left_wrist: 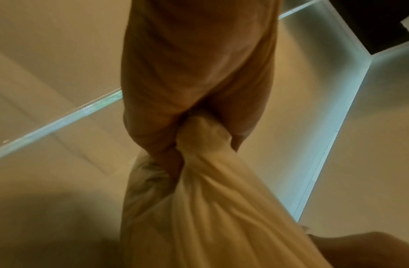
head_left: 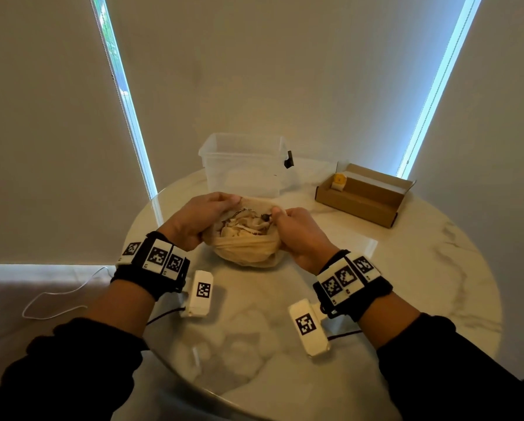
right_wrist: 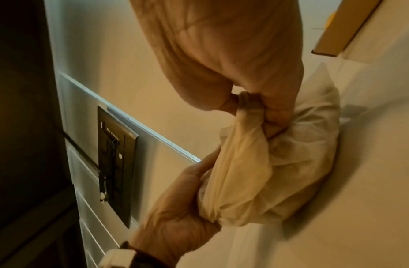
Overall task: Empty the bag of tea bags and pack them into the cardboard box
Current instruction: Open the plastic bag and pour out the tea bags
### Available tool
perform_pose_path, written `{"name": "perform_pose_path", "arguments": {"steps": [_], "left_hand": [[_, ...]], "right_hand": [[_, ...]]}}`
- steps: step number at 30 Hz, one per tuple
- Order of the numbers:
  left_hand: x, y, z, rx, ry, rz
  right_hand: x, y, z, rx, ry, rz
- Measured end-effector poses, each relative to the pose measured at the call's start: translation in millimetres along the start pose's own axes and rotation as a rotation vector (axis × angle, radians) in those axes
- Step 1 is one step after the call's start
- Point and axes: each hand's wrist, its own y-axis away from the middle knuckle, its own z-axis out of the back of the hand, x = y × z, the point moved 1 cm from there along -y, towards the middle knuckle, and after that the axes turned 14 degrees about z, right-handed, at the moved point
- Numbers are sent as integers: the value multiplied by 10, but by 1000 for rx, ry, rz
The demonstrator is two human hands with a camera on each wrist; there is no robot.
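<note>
A cream cloth bag (head_left: 248, 247) sits on the round marble table (head_left: 406, 268) right in front of me, its mouth pulled wide. Pale tea bags (head_left: 245, 223) show inside it. My left hand (head_left: 199, 217) grips the bag's left rim, and the left wrist view shows bunched cloth (left_wrist: 205, 145) between fingers and thumb. My right hand (head_left: 297, 229) pinches the right rim (right_wrist: 246, 105). The brown cardboard box (head_left: 364, 196) lies open at the back right, with one yellow-tagged tea bag (head_left: 338, 181) standing at its left end.
A clear plastic tub (head_left: 245, 164) stands just behind the bag, with a black latch on its right side. Window blinds hang behind the table. A white cable (head_left: 57, 294) trails on the floor at the left.
</note>
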Motion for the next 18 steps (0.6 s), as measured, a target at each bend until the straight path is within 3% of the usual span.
{"name": "perform_pose_path", "arguments": {"steps": [2,5,7,9,12,15,18], "left_hand": [[-19,34,59,-73,-93,-25],[-30,80,118,-125,-168,-58],[-38,82,147,-118,-211,-80],[-39,52,190,-92,-231,-121],[-29,25,279,-76,-298,-213],[-97,33,333,-123,-457,-300],[-216,69,331,-77,-739,-307]], "right_hand": [[48,-10,18,-6,-199,-103],[93,51,66,136,-605,-246],[66,38,100,180,-648,-271],[62,-17,136,120,-522,-227],[94,-59,268,43,-121,-27],[176,-35,387,119,245,197],[223,-44,397,247,641,336]]}}
